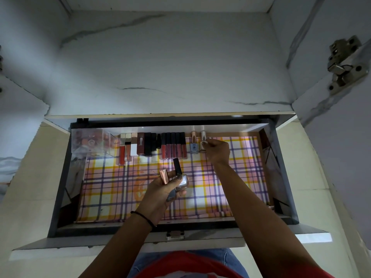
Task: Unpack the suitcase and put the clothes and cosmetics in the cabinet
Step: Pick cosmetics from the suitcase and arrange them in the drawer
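The small bottle (204, 141) under my right hand (217, 152) is mostly covered by my fingers; only its pale cap shows clearly, and I cannot make out the glass below it. In my left hand (166, 189) the nail polish bottles (181, 180) overlap and my palm hides their bases, so I cannot tell how many there are. A black cap and a rose-gold cap stick up past my fingertips. The clear box (90, 141), far to the left of both hands, holds blurred round things. My elbows are cut off at the bottom edge.

My right arm is stretched forward into the drawer (66, 177), thumb and fingers pinching the small bottle just beside a blue bottle (193, 148) to its left. Left of that runs the row of lip tubes (173, 146). My left hand hangs nearer me, palm up, fingers curled round the nail polish bottles above the plaid liner (220, 187).
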